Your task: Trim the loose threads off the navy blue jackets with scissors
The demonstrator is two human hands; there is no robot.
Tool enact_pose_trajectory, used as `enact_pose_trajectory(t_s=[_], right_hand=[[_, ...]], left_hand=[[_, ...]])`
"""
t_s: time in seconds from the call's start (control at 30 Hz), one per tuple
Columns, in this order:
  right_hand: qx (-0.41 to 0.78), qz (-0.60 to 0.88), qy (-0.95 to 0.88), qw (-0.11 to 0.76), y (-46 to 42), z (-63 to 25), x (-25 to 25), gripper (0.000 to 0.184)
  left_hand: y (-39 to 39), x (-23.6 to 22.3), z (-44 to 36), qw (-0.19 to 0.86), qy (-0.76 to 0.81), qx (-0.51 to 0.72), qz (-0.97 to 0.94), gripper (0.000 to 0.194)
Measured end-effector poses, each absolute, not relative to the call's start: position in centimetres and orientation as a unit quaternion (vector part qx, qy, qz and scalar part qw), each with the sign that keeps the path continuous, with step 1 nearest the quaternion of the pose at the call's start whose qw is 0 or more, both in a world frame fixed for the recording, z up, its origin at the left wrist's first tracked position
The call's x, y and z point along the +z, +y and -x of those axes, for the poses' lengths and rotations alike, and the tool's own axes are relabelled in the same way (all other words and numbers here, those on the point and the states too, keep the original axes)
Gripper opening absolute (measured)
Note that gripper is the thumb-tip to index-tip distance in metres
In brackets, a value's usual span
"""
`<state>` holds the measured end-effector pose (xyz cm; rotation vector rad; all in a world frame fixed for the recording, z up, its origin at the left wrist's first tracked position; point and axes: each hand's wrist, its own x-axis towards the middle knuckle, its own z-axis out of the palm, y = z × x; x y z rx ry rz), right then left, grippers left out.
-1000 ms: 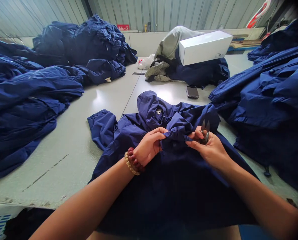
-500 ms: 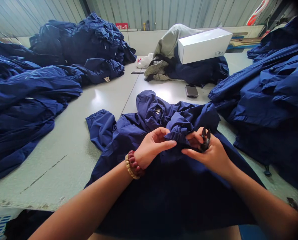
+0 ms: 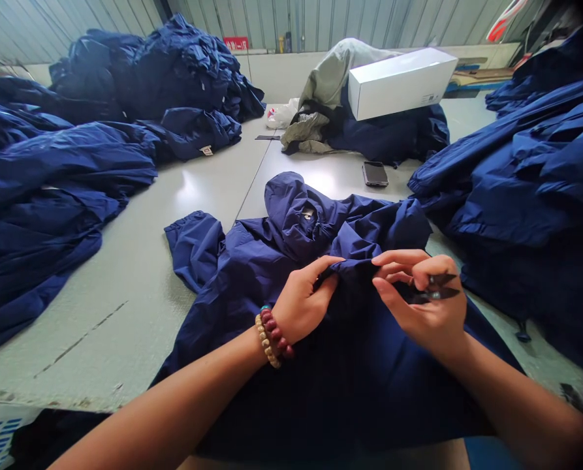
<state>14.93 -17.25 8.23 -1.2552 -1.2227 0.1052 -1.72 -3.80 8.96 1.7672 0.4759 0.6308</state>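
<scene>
Jacket [image 3: 222, 313] is pinched by the left hand [image 3: 301, 303], apart from the right hand [image 3: 418, 294], where snips [image 3: 441, 287] are held off the cloth they must yet reach.

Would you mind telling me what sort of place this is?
It looks like a garment workshop: heaps of navy hooded jackets cover a long table, and the right hand holds small thread snips.

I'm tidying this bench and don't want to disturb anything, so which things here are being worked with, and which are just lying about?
Being worked with: left hand, right hand, black snips, navy jacket.

Lying about: phone, white box, grey cloth, piled navy jackets.
</scene>
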Motion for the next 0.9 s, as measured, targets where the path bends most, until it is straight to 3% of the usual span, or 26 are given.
enact_pose_trajectory(t_s=[0.17,0.43,0.57,0.67,0.8,0.9], right_hand=[[0.089,0.555,-0.574,0.595,-17.3,-15.1,8.2,0.045],[0.150,0.592,-0.605,0.511,-16.9,-16.2,8.4,0.034],[0.138,0.599,-0.606,0.506,-16.9,-16.1,8.4,0.040],[0.136,0.600,-0.607,0.503,-16.9,-16.0,8.2,0.045],[0.123,0.612,-0.597,0.504,-16.9,-16.2,7.8,0.039],[0.129,0.622,-0.585,0.503,-16.8,-16.3,7.7,0.037]], left_hand=[[-4.3,9.0,1.4,0.626,0.170,0.216,-0.730,0.025],[-4.6,8.9,1.2,0.664,0.184,0.235,-0.686,0.022],[-4.9,8.8,1.4,0.687,0.237,0.250,-0.640,0.038],[-4.9,9.0,1.6,0.669,0.235,0.255,-0.658,0.045],[-5.0,9.6,1.9,0.616,0.199,0.264,-0.715,0.028],[-5.0,9.7,2.0,0.617,0.198,0.254,-0.718,0.029]])
